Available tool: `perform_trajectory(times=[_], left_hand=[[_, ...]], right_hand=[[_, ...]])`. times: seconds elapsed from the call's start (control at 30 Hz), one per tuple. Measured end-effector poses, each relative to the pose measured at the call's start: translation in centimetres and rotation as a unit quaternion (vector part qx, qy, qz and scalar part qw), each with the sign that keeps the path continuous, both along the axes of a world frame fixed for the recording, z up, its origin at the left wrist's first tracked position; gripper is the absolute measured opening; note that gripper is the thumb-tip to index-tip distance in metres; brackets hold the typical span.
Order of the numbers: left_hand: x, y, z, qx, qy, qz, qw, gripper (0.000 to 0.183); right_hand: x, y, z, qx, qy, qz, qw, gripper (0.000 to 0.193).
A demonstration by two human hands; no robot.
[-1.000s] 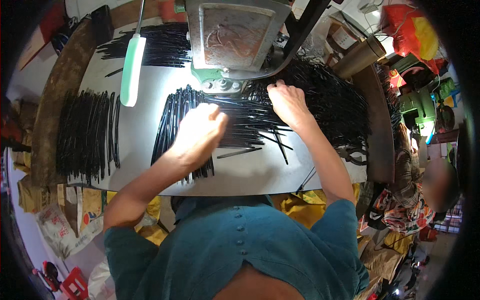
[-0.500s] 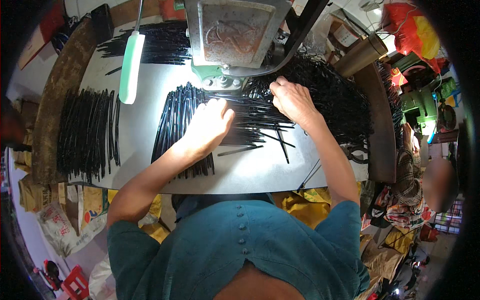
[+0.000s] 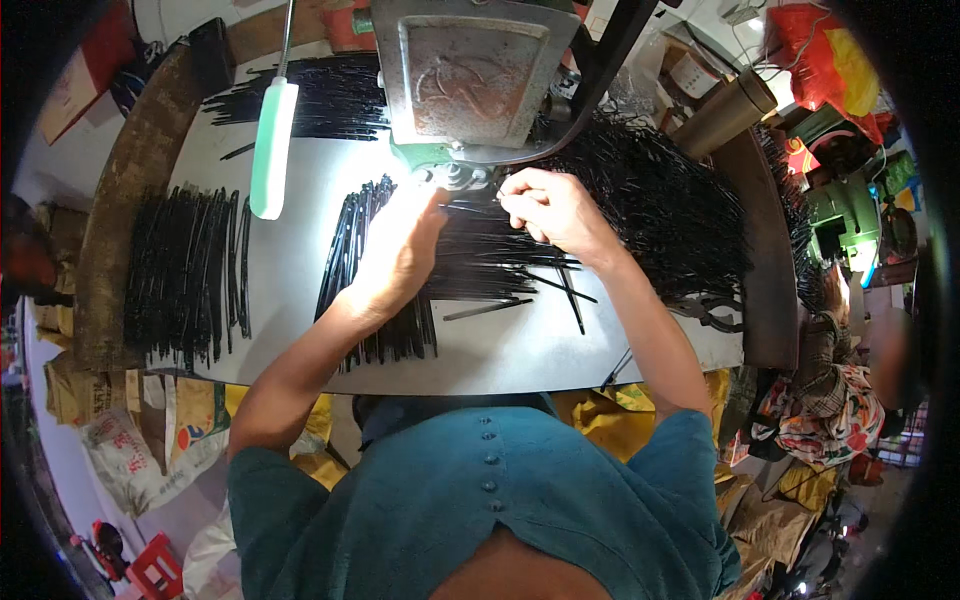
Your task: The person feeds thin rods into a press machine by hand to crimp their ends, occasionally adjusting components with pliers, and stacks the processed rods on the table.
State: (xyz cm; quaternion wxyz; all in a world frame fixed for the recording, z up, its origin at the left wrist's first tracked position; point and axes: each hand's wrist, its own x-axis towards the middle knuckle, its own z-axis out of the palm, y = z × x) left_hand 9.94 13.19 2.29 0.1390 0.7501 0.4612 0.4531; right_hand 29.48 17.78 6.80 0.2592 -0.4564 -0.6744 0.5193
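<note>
Under a grey metal machine head [image 3: 465, 85], both my hands work close to its bolted lower fitting [image 3: 455, 177]. My left hand [image 3: 398, 255] is closed, its fingertips washed out by glare beside the fitting. Beneath it lies a pile of thin black rods [image 3: 345, 250]. My right hand [image 3: 562, 212] is closed in a pinch just right of the fitting; what sits between its fingertips is too small to make out. Between and below my hands spreads a second layer of black rods [image 3: 475, 265], lying crosswise, with a few loose ones at its right end.
More black rods lie in bundles at left [image 3: 185, 275] and far left [image 3: 310, 95], and a tangled heap [image 3: 670, 195] fills the right. A green-white handle [image 3: 272, 150] hangs at left. Pliers [image 3: 708, 312] lie near the raised right edge [image 3: 770, 260]. Another person's sleeve [image 3: 822, 365] shows at far right.
My left hand has moved up toward the machine's fitting. My right hand has come left and slightly down, nearer the fitting. The whole view has shifted slightly.
</note>
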Motion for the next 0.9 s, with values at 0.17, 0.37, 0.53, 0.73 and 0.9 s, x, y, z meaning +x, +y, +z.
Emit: perform_trajectory(times=[0.17,0.37,0.53,0.73,0.9], left_hand=[[-1.0,0.5,0.4,-0.035,-0.035,0.076,0.996,0.012],[-1.2,1.3,0.2,-0.148,-0.072,0.058,0.985,0.023],[-2.1,1.7,-2.0,-0.118,-0.196,-0.064,0.971,0.048],[-2.0,1.5,-0.3,-0.123,-0.086,-0.032,0.988,0.052],[-1.4,1.4,-0.2,-0.092,-0.123,-0.022,0.988,0.045]], right_hand=[[-1.8,0.2,-0.9,-0.089,0.116,0.005,0.989,0.010],[-2.3,0.5,-1.5,-0.127,0.201,-0.017,0.971,0.013],[-2.5,0.7,-2.0,-0.136,0.275,-0.107,0.946,0.016],[-3.2,0.1,-2.4,-0.101,0.407,-0.173,0.891,0.013],[-3.4,-0.3,-2.0,-0.102,0.422,-0.188,0.881,0.013]])
